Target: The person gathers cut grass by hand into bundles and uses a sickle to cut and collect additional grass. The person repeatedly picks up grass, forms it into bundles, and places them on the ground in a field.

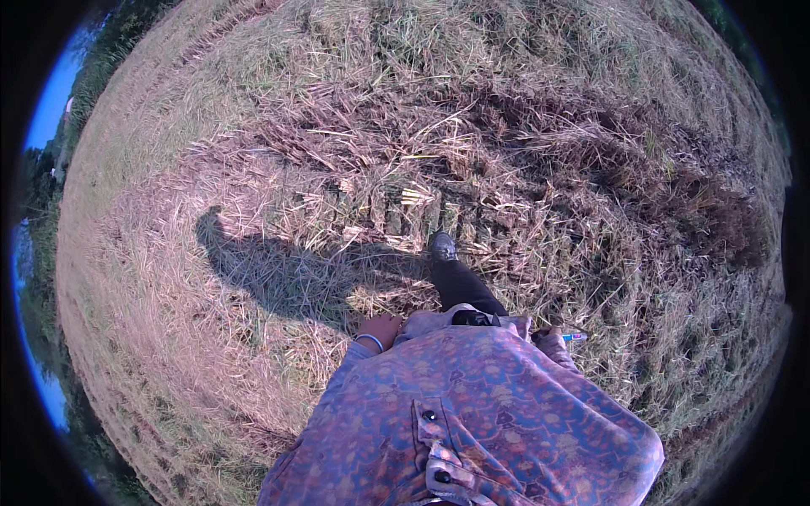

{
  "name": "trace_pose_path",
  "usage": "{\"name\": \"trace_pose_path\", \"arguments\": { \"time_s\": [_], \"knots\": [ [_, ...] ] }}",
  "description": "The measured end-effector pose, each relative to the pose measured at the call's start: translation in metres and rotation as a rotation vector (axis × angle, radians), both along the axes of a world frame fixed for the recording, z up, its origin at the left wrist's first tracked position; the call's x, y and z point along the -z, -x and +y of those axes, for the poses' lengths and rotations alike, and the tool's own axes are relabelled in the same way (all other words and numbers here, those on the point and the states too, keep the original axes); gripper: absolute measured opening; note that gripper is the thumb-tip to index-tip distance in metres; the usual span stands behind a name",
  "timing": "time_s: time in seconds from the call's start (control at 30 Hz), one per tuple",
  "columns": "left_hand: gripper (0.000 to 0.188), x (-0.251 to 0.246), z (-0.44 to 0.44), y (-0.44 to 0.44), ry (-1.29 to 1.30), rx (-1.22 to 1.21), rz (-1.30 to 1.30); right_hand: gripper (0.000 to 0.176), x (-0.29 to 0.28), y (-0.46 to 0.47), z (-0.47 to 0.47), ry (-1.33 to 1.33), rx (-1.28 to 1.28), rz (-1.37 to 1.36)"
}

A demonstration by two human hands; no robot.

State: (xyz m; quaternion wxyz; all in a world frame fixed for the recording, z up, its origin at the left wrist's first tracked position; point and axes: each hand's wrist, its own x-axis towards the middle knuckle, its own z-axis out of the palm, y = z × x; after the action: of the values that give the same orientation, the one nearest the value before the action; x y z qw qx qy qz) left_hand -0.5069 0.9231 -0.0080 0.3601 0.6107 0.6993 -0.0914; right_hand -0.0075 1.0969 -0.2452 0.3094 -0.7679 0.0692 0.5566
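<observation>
My left hand (380, 330), with a pale band (371, 341) at the wrist, hangs beside the hem of the patterned shirt (493, 398). Its fingers turn in toward the cloth, and I cannot tell whether they grip anything. On the other side, my right hand (549, 334) is partly hidden by the shirt and its sleeve. From that hand sticks out a slim blue object (574, 337), perhaps a tool handle; its full shape is too small to make out. A dark shoe (443, 246) and trouser leg (467, 286) reach forward on the ground.
Cut stubble (405, 215) and loose dry straw (297, 139) cover the ground ahead. A darker brown patch of plant matter (715, 215) lies to the right. My shadow (285, 272) falls leftward. Trees (41, 190) line the far left rim.
</observation>
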Motion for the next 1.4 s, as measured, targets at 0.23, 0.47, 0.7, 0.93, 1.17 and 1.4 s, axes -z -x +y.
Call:
{"name": "trace_pose_path", "arguments": {
  "time_s": [0.23,0.47,0.7,0.93,1.17,1.4],
  "knots": [
    [0.039,-0.086,0.108,0.087,-0.240,-0.276,-0.123,0.021,-0.102,0.234,0.206,-0.213,-0.301,0.076],
    [0.039,-0.090,0.226,0.179,-0.147,-0.098,-0.082,0.012,-0.213,0.400,0.290,-0.524,-0.474,0.163],
    [0.035,-0.054,0.357,0.283,-0.031,0.144,-0.203,0.021,-0.151,0.425,0.300,-0.555,-0.716,-0.124],
    [0.032,0.139,0.470,0.415,0.159,-0.196,-0.402,0.027,-0.125,0.448,0.259,-0.244,-0.912,-0.509],
    [0.056,0.387,0.610,0.401,0.180,-0.427,-0.121,0.023,-0.122,0.510,0.242,-0.033,-0.473,-0.137],
    [0.101,0.528,0.676,0.339,0.254,-0.317,0.142,0.025,-0.096,0.503,0.269,0.147,-0.394,-0.248]
  ]
}}
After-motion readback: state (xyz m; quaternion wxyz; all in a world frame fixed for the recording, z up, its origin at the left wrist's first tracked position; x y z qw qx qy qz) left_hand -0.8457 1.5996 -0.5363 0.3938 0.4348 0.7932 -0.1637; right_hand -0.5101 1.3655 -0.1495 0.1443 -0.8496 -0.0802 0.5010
